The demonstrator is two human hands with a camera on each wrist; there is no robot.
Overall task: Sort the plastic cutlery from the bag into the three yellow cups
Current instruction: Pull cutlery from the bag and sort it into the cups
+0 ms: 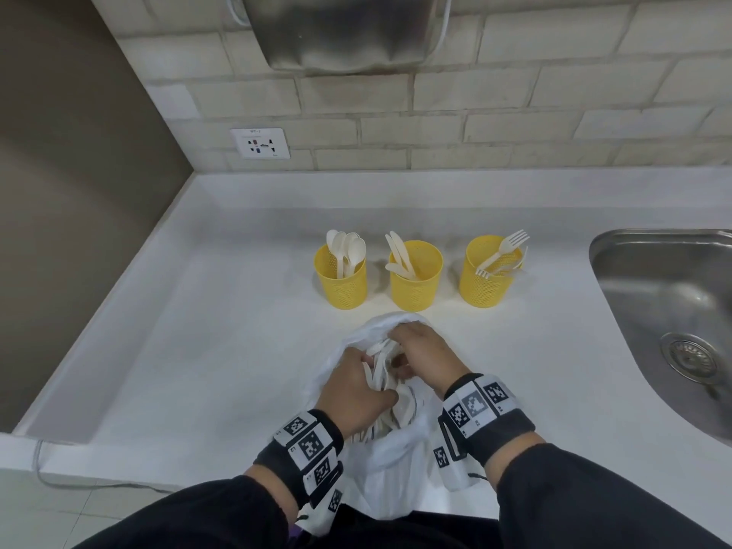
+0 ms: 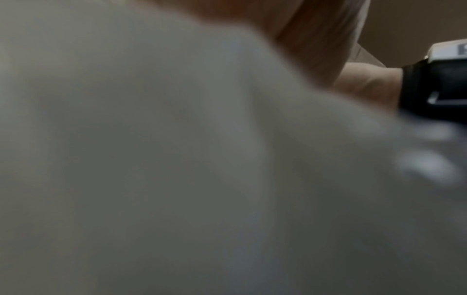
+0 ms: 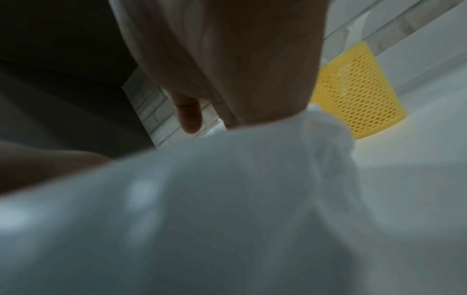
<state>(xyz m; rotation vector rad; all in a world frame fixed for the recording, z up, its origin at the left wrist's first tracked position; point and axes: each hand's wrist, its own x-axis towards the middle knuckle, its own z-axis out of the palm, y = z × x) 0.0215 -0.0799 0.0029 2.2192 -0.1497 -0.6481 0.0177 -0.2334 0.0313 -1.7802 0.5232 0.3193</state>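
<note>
Countertop (image 1: 237,311): bagged cutlery (image 1: 382,374) lies front-to-back.

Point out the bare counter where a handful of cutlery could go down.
Bare counter lies left of the bag, between the left cup and the side wall; more between the right cup and the sink. Crowded: the strip between cups and bag, where both hands dig.

**Materials and finishes**

Thin, crinkled, translucent white plastic is seen in the bag (image 1: 400,461). The three yellow cups (image 1: 416,277) are made of perforated matt plastic. Smooth cream plastic forms the cutlery (image 1: 348,249). The sink (image 1: 669,311) is brushed metal; the counter (image 1: 198,330) is finely speckled and matt.
</note>
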